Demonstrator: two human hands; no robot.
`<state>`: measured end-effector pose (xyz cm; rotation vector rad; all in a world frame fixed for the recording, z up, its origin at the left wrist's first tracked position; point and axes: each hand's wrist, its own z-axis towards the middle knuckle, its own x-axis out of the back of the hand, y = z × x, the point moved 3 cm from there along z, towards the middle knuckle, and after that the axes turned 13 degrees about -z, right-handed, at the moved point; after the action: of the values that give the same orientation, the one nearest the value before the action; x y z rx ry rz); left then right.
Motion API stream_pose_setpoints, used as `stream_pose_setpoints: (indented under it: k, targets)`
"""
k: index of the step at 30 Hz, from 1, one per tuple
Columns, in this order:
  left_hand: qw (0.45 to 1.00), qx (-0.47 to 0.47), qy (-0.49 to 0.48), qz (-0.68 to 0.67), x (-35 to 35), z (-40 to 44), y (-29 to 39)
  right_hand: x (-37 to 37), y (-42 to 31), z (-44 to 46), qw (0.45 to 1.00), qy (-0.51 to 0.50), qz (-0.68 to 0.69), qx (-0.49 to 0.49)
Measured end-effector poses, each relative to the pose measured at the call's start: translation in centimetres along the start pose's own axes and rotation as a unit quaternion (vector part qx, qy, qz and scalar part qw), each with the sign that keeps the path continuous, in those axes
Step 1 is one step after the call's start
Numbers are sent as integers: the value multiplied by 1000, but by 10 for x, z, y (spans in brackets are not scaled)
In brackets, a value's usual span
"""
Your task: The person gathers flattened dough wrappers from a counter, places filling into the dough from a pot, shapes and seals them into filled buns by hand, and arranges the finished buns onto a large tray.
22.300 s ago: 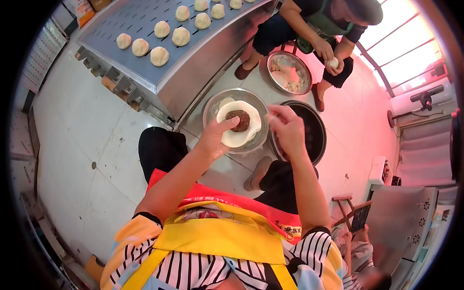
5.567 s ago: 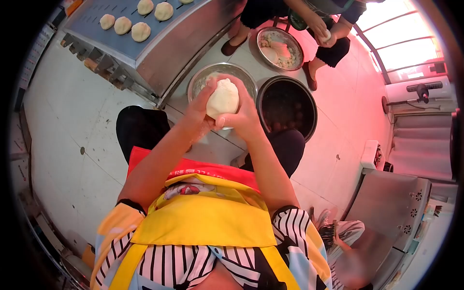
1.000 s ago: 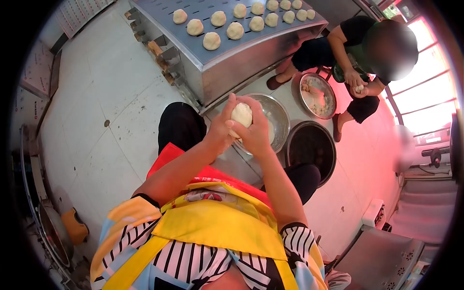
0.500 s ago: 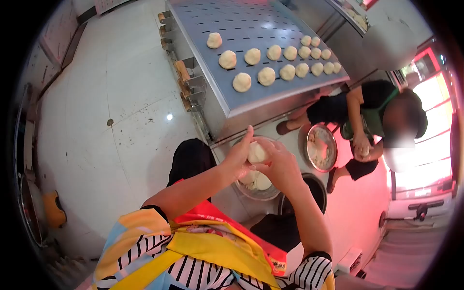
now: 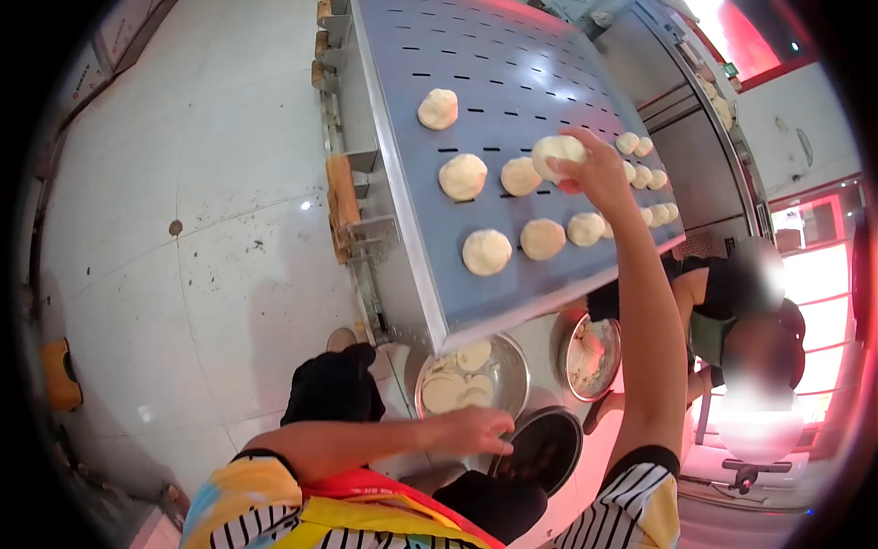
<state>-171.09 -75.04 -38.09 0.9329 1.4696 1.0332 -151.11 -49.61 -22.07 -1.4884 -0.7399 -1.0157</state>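
My right hand (image 5: 596, 172) grips a pale, round dough ball (image 5: 551, 156) above the slotted grey metal tray (image 5: 512, 302). Rows of similar dough balls (image 5: 487, 252) rest on that surface, some partly hidden behind my right hand and forearm. My left hand (image 5: 474, 431) is empty, its fingers apart, between a steel bowl (image 5: 522, 371) and a dark bowl (image 5: 574, 450). Flat rounds of dough (image 5: 445, 392) lie inside the steel bowl.
Another steel bowl (image 5: 618, 366) with a crumbly pale mixture stands on the floor at right, close to a seated person (image 5: 713, 284). Wooden handles (image 5: 343, 192) jut from the tray stand's left side. A tall steel cabinet (image 5: 704, 174) rises behind.
My right hand has carried the dough ball from above the steel bowl up over the tray. My left hand has let go of it and dropped lower. The view has shifted.
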Motion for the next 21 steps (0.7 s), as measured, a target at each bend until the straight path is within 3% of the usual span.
stream_pose_setpoints:
  k: [4,7,10,14,17,21]
  targets:
    - [991,-61,30,113,10,2,-24,-48,24,98,998,-21,-59,-16]
    - [978,-5,0,207,24,-7,-14,-75,36,143,996,-31,-84,-20]
    - [973,26,-35,227,36,-11,-10,-97,41,161,992,-29,-122,0]
    - [976,6,2,219,44,-13,-10,-98,38,171,982,-65,-171,52]
    - [973,-5,6,232,48,-9,-10,-93,21,169,964,-128,-225,59]
    - [971,-11,20,236,48,-3,-13,-96,25,181,965,-129,-221,48]
